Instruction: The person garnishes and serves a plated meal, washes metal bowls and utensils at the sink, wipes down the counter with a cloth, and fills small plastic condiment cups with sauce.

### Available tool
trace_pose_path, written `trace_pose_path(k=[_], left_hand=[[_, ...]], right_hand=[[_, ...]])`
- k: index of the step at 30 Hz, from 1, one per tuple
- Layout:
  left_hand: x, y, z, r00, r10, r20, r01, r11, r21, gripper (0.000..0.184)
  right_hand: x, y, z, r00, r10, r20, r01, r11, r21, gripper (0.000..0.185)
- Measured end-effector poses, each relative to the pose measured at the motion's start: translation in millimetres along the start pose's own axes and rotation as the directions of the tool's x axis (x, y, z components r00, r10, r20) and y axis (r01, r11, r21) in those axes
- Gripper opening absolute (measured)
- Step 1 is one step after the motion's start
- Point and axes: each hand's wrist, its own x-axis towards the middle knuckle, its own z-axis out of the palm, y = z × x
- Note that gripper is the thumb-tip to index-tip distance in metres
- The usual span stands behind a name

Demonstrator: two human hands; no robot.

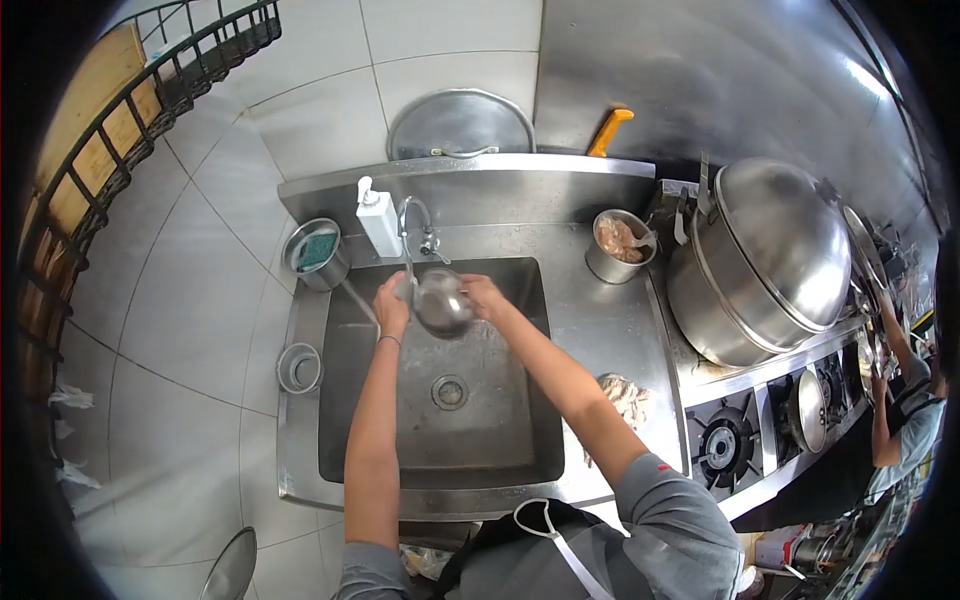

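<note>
In the head view, a blurred steel bowl [443, 306] is held by the curled right hand [484, 297] over the sink basin's [490, 430] far part; the left hand [391, 304] is half-curled at its left, grip unclear. The far edge is crowded by the faucet [429, 243] and pump bottle [379, 222]; nearer, room is given by the basin.

No lettering, brand, number or sign is legible. The small red mark [663, 467] on the grey fabric sleeve [672, 515] is too small to read as text.
</note>
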Motion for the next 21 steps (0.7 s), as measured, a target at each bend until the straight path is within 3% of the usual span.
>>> trace_pose_path(k=[1,3,4,6,7,8,10,11,12,14,18,19,20,21], left_hand=[[3.7,13.9,-3.6,1.000,-0.003,-0.007,0.003,1.000,-0.001,0.045],[14.0,40.0,-10.0,0.927,-0.268,0.261,0.292,0.955,-0.059,0.038],[18.8,37.5,-6.2,0.926,-0.273,0.259,0.299,0.952,-0.064,0.038],[27.8,16.8,12.2,0.937,-0.224,0.267,0.293,0.921,-0.257,0.029],[34.0,-5.9,23.5,0.970,-0.030,0.241,0.090,0.966,-0.241,0.020],[36.5,-11.4,30.1,0.970,-0.038,0.240,0.097,0.966,-0.241,0.020],[41.6,-15.4,34.5,0.874,-0.342,0.346,0.406,0.904,-0.133,0.013],[35.9,-3.1,30.3,0.829,-0.430,0.358,0.537,0.792,-0.291,0.012],[34.2,0.8,33.2,0.828,-0.435,0.353,0.539,0.789,-0.294,0.012],[33.7,1.4,31.5,0.717,-0.509,0.476,0.697,0.547,-0.465,0.012],[34.9,10.4,17.7,0.768,-0.404,0.498,0.641,0.491,-0.590,0.028],[41.9,-19.1,34.1,0.842,-0.285,0.458,0.536,0.533,-0.655,0.029],[46.7,-23.6,36.3,0.839,-0.329,0.434,0.543,0.561,-0.625,0.028],[40.8,-2.5,17.7,0.862,-0.399,0.313,0.506,0.636,-0.583,0.024]], right_hand=[[-1.3,-0.5,-14.4,0.995,-0.055,-0.085,0.045,0.991,-0.123,0.031],[-10.5,-10.5,-45.2,0.946,-0.255,-0.199,0.151,0.892,-0.426,0.029],[-21.0,-20.1,-60.2,0.897,-0.390,-0.208,0.201,0.780,-0.593,0.028],[-80.9,-68.3,-61.3,0.801,-0.578,-0.153,0.202,0.503,-0.841,0.025],[-98.8,-75.8,-66.0,0.737,-0.658,-0.152,0.191,0.418,-0.888,0.023],[-113.4,-75.3,-72.6,0.668,-0.731,-0.140,0.170,0.333,-0.928,0.020],[-136.2,-65.3,-86.8,0.648,-0.762,-0.008,0.067,0.068,-0.995,0.020],[-141.2,-51.2,-99.1,0.637,-0.767,0.068,0.062,-0.037,-0.997,0.021],[-142.8,-33.9,-114.3,0.627,-0.765,0.146,0.057,-0.142,-0.988,0.024],[-153.1,-11.2,-130.4,0.616,-0.751,0.238,0.105,-0.221,-0.970,0.028],[-147.0,30.3,-155.8,0.807,-0.578,0.117,-0.006,-0.207,-0.978,0.040],[-148.7,29.6,-138.3,0.735,-0.660,0.156,-0.021,-0.252,-0.967,0.044],[-153.3,27.5,-113.6,0.652,-0.734,0.192,-0.044,-0.289,-0.956,0.050],[-148.3,25.4,-89.9,0.669,-0.715,0.202,0.041,-0.236,-0.971,0.055]])
